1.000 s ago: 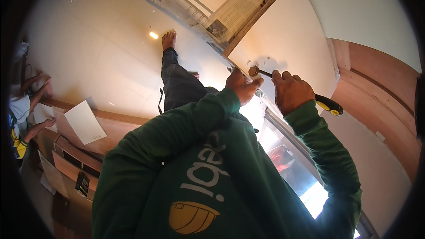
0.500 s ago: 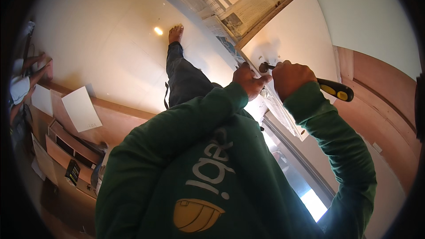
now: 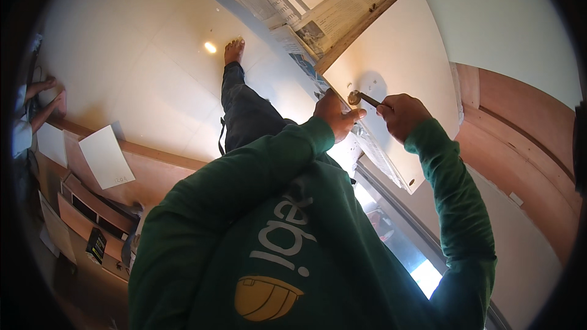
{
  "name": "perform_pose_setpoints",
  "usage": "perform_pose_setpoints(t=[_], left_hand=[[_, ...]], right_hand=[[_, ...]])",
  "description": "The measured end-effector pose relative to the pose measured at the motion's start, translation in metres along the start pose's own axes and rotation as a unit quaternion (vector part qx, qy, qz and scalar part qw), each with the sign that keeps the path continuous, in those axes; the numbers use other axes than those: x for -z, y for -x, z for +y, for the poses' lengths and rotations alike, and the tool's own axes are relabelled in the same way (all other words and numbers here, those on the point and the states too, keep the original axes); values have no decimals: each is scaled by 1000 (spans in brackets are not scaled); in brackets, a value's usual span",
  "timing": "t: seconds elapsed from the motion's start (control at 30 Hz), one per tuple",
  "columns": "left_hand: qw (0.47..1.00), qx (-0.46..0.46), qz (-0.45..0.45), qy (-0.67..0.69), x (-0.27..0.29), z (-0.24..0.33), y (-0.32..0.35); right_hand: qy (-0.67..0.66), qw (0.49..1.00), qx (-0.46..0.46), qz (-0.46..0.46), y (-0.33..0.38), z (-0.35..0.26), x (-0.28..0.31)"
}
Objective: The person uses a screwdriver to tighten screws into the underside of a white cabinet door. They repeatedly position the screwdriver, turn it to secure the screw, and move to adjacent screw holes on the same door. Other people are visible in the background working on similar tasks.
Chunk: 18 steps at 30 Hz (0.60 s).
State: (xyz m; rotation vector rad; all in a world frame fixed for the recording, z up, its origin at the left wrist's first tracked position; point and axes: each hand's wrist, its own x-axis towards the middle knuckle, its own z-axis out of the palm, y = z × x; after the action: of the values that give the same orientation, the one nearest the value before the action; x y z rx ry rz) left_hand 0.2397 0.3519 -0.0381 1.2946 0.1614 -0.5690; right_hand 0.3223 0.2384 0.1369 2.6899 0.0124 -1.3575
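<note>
A white board (image 3: 397, 43) with a raw wood edge lies at an angle in front of me. Near its close edge is a round hole (image 3: 353, 99), with small crumbs beside it. My right hand (image 3: 403, 116) is closed around a chisel (image 3: 368, 99), whose blade tip reaches the hole; its handle is hidden by the hand. My left hand (image 3: 333, 116) grips the board's near edge just beside the hole, thumb stretched along it and the other fingers partly hidden. A second round hole (image 3: 411, 181) shows at the board's lower end.
Newspaper sheets (image 3: 336, 15) lie under and beyond the board. Reddish wooden panels (image 3: 520, 110) curve along the right. My bare foot (image 3: 234, 51) rests on the pale floor. Another person's legs (image 3: 46, 107) show at far left, near a leaning white panel (image 3: 107, 156).
My right hand has turned and drawn slightly away from my left, so the chisel's blade shows more and its black-and-yellow handle is now out of sight. The view has shifted slightly.
</note>
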Motion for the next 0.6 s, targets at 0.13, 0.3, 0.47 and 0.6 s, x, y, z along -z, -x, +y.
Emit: perform_pose_setpoints(t=[0.13,0.3,0.47,0.6], left_hand=[[992,99,-75,-3,20,20,1],[980,182,-73,21,73,61,8],[981,183,-53,25,75,68,-7],[962,249,-73,88,58,67,-5]], right_hand=[[93,990,28,98,26,-4,-14],[158,983,11,96,30,-15,-14],[127,976,28,173,30,-8,-36],[76,982,62,159,31,4,-42]])
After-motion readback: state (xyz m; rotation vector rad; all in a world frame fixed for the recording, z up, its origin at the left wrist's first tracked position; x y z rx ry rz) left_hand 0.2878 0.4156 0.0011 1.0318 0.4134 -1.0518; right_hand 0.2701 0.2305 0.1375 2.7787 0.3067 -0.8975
